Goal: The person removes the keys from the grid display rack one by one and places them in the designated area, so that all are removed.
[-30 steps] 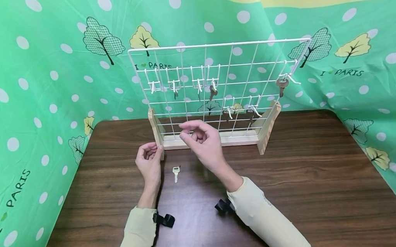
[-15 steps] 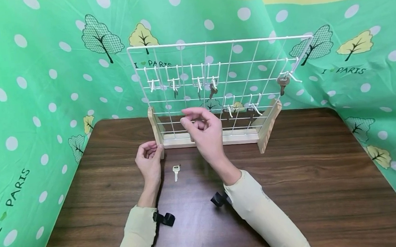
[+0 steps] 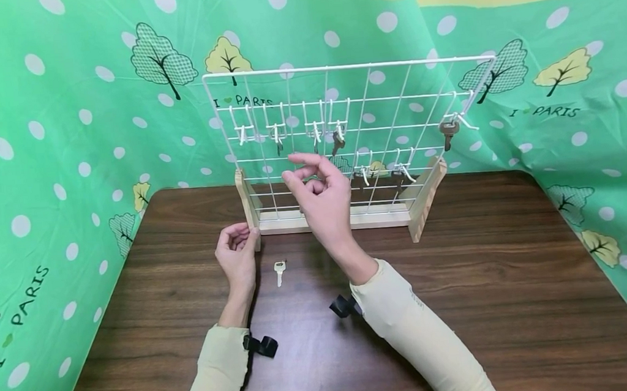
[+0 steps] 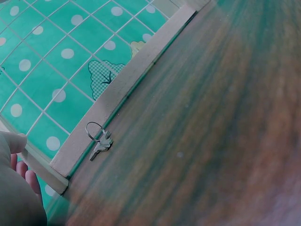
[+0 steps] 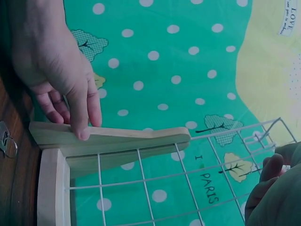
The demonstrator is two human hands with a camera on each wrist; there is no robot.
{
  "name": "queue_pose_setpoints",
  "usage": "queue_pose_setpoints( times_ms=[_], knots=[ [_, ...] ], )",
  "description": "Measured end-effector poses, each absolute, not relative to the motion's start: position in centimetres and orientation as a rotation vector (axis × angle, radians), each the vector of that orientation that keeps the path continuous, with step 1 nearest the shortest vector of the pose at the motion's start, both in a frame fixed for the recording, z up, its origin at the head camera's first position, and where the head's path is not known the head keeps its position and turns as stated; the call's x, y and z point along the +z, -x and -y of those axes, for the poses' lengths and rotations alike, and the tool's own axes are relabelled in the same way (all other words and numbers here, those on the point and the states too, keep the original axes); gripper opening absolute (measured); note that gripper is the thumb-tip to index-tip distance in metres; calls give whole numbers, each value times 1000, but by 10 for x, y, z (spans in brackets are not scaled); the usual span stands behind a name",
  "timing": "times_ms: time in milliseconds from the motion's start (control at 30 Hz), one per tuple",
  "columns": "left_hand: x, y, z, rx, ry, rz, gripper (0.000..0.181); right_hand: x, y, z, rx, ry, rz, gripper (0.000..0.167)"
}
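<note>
Fingers and thumb of my left hand (image 3: 236, 257) grip the rack's left wooden foot (image 3: 249, 210), also visible in the right wrist view. Raised before the white wire grid (image 3: 364, 100), my right hand (image 3: 327, 203) has bent fingers and its thumb near the index finger. At its fingers in the right wrist view is a tiny pale spot (image 5: 285, 169); whether it is a held thing cannot be told. A key (image 3: 280, 273) with a ring lies on the table in front of the rack. White hooks (image 3: 242, 133) hang on the grid, several with keys (image 3: 448, 134).
The rack's right wooden foot (image 3: 426, 201) and pale base bar (image 3: 380, 218) stand on the dark wooden table (image 3: 520, 290). Green dotted cloth (image 3: 91, 115) rises behind and at both sides. A black strap (image 3: 261, 346) is on the left wrist.
My right hand has risen along the grid, from near the base bar to just below the upper hooks. My left hand and the key on the table have stayed put.
</note>
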State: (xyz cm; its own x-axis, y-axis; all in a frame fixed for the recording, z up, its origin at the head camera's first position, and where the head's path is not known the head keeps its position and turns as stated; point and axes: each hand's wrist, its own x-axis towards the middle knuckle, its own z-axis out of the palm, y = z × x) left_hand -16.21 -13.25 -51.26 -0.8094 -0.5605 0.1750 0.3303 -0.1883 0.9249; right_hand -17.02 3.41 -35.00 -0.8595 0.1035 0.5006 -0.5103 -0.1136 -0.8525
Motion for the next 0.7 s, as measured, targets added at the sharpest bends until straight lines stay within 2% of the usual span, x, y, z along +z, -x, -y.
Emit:
queue_pose_setpoints(
  times_ms=[700],
  knots=[
    [-513, 162, 131, -2041, -266, 1500, 22, -344, 183, -21, 2043, -430, 1792, 40]
  ],
)
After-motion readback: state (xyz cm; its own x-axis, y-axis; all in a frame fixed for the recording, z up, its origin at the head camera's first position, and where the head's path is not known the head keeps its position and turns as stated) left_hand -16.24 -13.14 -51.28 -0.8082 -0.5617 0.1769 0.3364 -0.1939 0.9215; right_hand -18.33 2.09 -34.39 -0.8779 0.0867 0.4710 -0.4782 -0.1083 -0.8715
